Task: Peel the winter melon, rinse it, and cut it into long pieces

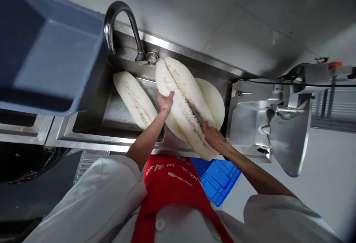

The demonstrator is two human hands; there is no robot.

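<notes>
A long, peeled, pale melon half, looking like winter melon, lies tilted over the sink with its seedy cut face up. My left hand grips its left edge, thumb on the cut face and fingers hidden beneath. My right hand is closed at the lower right edge around what appears to be a knife; a grey blade shows along the seed core, the handle mostly hidden. Beside it rests another melon piece with seeds along its edge. A separate half lies in the left basin.
A curved steel faucet rises behind the sink. At left stands a large blue-grey tub. To the right is a metal slicing machine with a cable across it. A blue crate sits below the counter.
</notes>
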